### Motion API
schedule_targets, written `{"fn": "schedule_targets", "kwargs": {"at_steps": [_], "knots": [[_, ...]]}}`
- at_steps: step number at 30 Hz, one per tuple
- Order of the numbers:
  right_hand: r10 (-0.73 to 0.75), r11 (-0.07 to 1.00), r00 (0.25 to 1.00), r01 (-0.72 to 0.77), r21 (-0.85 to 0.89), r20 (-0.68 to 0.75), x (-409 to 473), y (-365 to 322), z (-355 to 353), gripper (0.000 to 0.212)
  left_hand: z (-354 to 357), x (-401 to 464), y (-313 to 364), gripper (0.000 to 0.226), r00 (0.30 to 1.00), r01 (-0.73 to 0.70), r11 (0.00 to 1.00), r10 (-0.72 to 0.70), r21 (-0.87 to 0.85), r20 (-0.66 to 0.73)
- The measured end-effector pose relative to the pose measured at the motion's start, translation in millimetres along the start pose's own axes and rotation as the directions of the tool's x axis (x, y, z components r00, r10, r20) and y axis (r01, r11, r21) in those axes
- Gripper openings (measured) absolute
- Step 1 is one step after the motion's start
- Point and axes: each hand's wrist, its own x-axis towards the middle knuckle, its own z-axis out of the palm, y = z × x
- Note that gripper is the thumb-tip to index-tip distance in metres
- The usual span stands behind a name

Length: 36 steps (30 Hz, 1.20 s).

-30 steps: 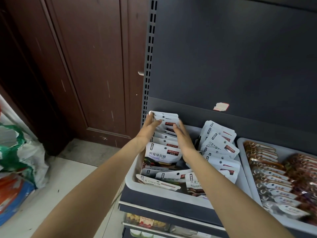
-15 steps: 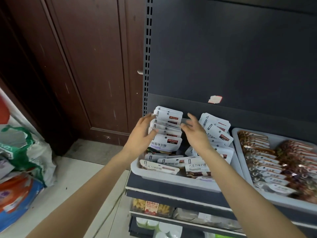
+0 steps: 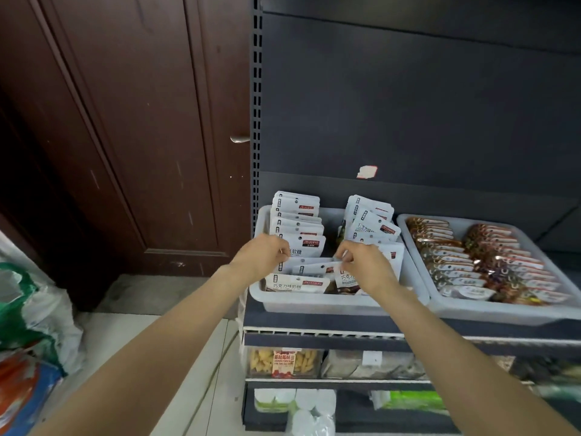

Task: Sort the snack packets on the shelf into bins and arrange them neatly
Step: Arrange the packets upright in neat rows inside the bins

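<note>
We're mid-tidy in the left bin [image 3: 327,305]: both hands' fingers, left hand [image 3: 262,258] & right hand [image 3: 361,262], pinch a loose white packet [image 3: 309,268]; next, prob stand it w/ the row [image 3: 297,221]

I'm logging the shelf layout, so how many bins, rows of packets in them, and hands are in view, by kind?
Grey plastic bins on the top shelf: 2, the left bin and the right bin
Rows of white packets in the left bin: 2
Rows of brown foil packets in the right bin: 2
Hands: 2, left hand, right hand
Total: 8
</note>
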Motion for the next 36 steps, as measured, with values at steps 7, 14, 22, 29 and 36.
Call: {"fn": "schedule_targets", "kwargs": {"at_steps": [7,14,22,29,36], "knots": [[-0.025,0.976,0.994,0.048,0.214,-0.106,3,-23,20,0.009,-7,18,-8,0.023,0.980,0.055,0.994,-0.071,-0.092,-0.185],[-0.001,0.991,0.998,0.009,0.131,-0.064,4,-5,9,0.037,14,3,-15,0.031,0.979,-0.055,0.963,0.001,-0.265,-0.201],[-0.015,1.000,0.994,0.017,0.024,-0.105,-9,0,8,0.007,28,-13,-13,0.047,0.995,0.022,0.875,-0.066,-0.484,-0.074],[-0.166,0.953,0.973,0.200,0.226,-0.161,-1,-25,28,0.004,34,-14,-4,0.050,0.976,0.091,0.693,-0.205,-0.716,-0.074],[-0.044,0.843,0.988,0.115,0.525,-0.146,-10,-10,35,0.014,36,-17,2,0.048,0.960,0.091,0.527,-0.273,-0.845,-0.068]]}}
